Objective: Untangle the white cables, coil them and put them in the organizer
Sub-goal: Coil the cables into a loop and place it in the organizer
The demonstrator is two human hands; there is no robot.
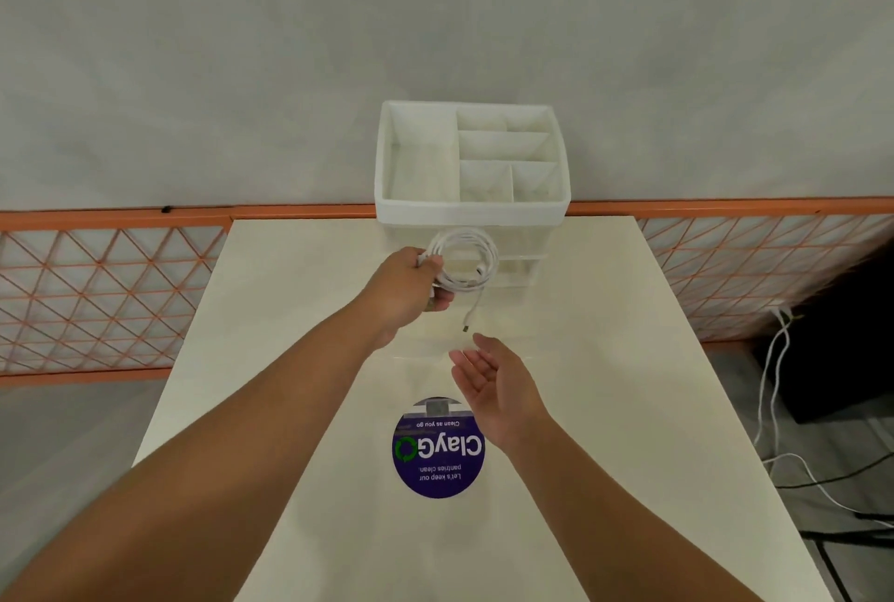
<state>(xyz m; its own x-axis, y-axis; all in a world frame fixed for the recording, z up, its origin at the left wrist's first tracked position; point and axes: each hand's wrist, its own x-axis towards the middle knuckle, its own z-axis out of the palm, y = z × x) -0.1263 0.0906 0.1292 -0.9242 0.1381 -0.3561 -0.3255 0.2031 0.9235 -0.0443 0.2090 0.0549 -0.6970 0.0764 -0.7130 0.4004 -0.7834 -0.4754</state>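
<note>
At the cream table's (629,359) far edge, our left hand (411,284) grips the coiled white cable (467,260), right hand (493,379) slack-fingered; we should tuck its dangling plug before lowering into the white compartmented plastic organizer (471,209).

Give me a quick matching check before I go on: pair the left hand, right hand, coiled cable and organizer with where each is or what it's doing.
Things:
1. left hand
2. right hand
3. coiled white cable
4. organizer

States:
A. open, palm up, holding nothing
B. at the table's far edge, compartments look empty
C. grips the coil
D. held above the table, one plug end dangling

Pairs: 1-C, 2-A, 3-D, 4-B
</note>
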